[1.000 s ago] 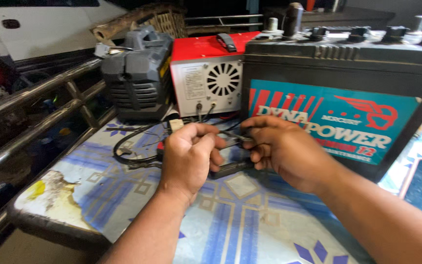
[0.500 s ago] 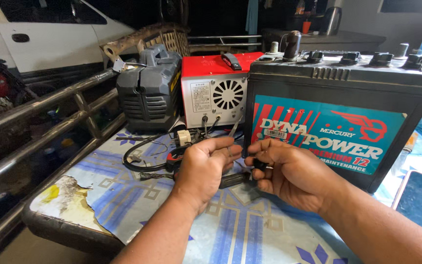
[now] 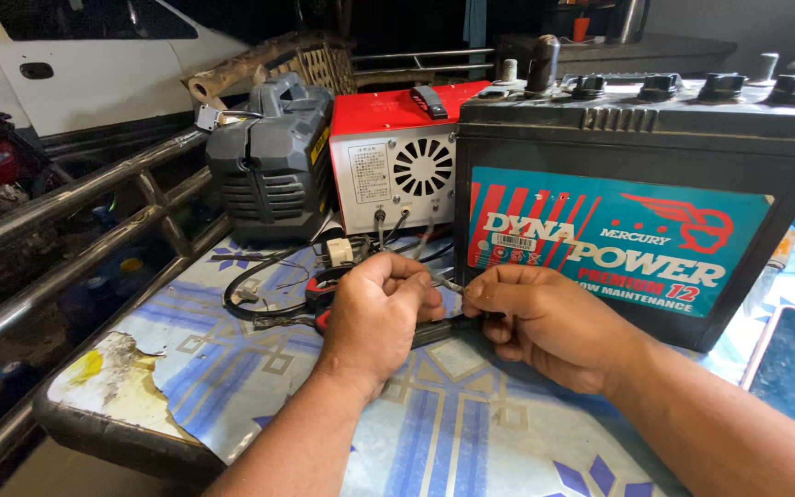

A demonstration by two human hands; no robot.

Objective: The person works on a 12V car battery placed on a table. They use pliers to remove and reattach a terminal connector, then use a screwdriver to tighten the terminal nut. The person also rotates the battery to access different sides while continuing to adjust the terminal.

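My left hand (image 3: 377, 313) and my right hand (image 3: 545, 317) meet in front of a large black car battery (image 3: 637, 193) with a teal and red label. Both pinch a thin wire end (image 3: 448, 285) between fingertips. Under the hands lies a dark clamp or tool (image 3: 434, 331), partly hidden. Black cables (image 3: 259, 290) and a red-handled clamp (image 3: 319, 287) lie left of my left hand, running to a red and white charger box (image 3: 397, 166).
A grey plastic machine (image 3: 269, 166) stands left of the charger. The table top (image 3: 232, 368) has a blue patterned cover, torn at its left corner. Metal rails (image 3: 66, 239) run along the left. A white car (image 3: 85, 64) stands behind.
The view has shifted slightly and come closer. My hands stay together in front of the battery, still working the wire between their fingertips.
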